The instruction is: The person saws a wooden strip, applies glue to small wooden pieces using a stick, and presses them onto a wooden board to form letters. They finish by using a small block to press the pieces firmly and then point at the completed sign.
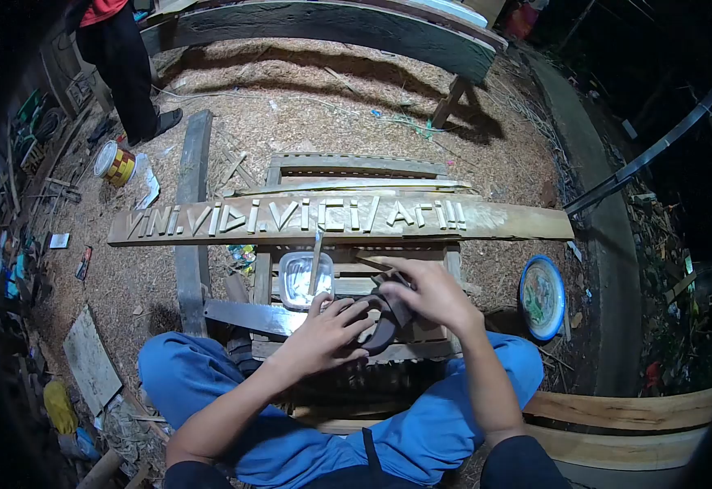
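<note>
A dark brown curled strip [382, 336], sandpaper by its look, is between my two hands over a slatted wooden stand. My left hand [323, 336] has its fingers bent around the strip's left side. From the right, my right hand [433, 295] grips the strip's upper part between thumb and fingers; the fingertips are partly hidden. Just beyond my left hand is a clear plastic tub [284, 281] with whitish contents and a flat stick [316, 262] leaning in it. A saw blade [250, 315] lies left of that hand. Farther off, a long plank [527, 222] carries raised wooden letters.
A grey beam [192, 175] lies at the left, near a yellow-and-red bucket [115, 164]. To the right is a blue-rimmed oval basin [563, 303]. A person's leg [124, 77] stands by a long bench [307, 33] at the back. Sawdust covers the ground.
</note>
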The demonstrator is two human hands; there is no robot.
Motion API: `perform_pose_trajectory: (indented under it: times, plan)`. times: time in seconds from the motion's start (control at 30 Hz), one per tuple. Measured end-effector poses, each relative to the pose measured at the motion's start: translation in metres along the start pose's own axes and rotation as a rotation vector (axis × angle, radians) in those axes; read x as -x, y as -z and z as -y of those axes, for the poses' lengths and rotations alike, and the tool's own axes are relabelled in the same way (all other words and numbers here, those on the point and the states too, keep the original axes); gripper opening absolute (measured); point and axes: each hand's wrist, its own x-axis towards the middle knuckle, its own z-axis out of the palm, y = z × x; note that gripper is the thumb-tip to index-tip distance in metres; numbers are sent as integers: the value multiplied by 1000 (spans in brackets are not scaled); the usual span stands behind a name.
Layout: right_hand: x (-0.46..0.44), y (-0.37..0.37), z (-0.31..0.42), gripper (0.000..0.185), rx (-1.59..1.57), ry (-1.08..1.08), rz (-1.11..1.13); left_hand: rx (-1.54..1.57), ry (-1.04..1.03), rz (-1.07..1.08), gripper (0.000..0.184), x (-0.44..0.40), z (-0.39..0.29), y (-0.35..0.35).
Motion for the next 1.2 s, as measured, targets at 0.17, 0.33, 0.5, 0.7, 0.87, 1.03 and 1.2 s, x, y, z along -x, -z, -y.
perform_pose_trajectory:
  times: [0.17,0.33,0.5,0.7,0.87,1.03,1.2]
  plan:
    - [-1,8,13,35,240,-253,-89,-25,-19,10,56,-3,2,-2]
    - [3,-15,-21,34,410,-103,-148,15,-32,-134,47,-11,-3,3]
    - [0,-13,-5,39,137,-229,100,11,-48,-205,39,-17,-5,4]
    - [5,-15,12,39,127,-197,-1,11,-33,-212,38,-20,-6,3]
    - [7,-15,7,29,202,-180,-97,5,-46,-242,35,-20,-5,2]
    - [11,3,19,24,298,-120,-168,-48,-37,-296,36,-20,-7,9]
    - [14,20,27,36,359,-157,-212,-89,23,-418,39,-21,-9,20]
